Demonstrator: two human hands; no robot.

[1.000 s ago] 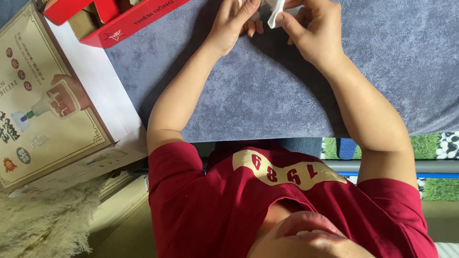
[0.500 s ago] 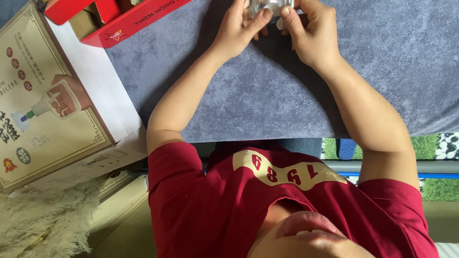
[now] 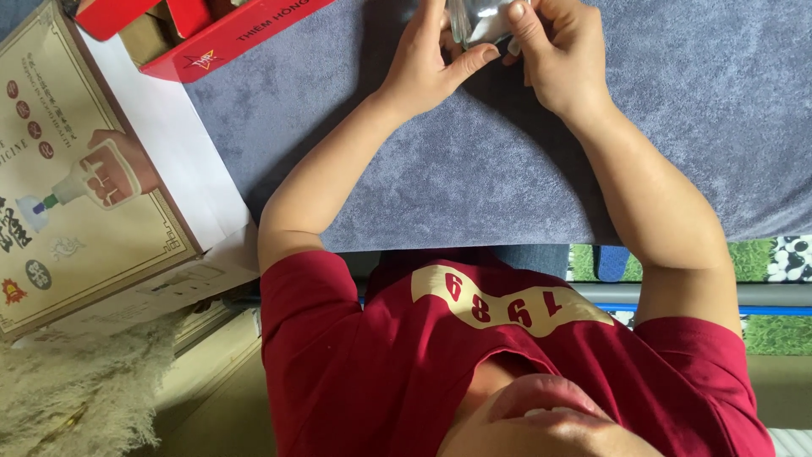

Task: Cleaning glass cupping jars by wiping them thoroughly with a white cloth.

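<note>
**Clear cup held in both hands at the far edge of the grey mat**

Item under handling: a small clear cup (image 3: 480, 21), glass or clear plastic, located at the top edge of the view, above the grey mat (image 3: 474, 169) and between both hands. Only its lower part shows; the remainder is cut off by the frame.

Orientation: the visible portion suggests a short cylinder with its long axis running away from the person, roughly up the picture. Which end is the mouth cannot be told.

Grip: the left hand (image 3: 427, 68) lies against the cup's left side, thumb stretched across beneath it, the other fingers extended upward and close together. The right hand (image 3: 562, 55) closes on the cup's right side, thumb pressed onto the clear wall, remaining fingers curled behind. Both hands pinch the cup; neither is free.

Progress, as judged: the cup is out and in hand, so handling is under way. Nothing shows it fitted to or set on anything; that appears outstanding.

Surroundings: an open red box (image 3: 211, 34) at the mat's upper left; a large printed beige carton (image 3: 76, 178) further left; pale dried grass (image 3: 76, 389) at lower left.
</note>
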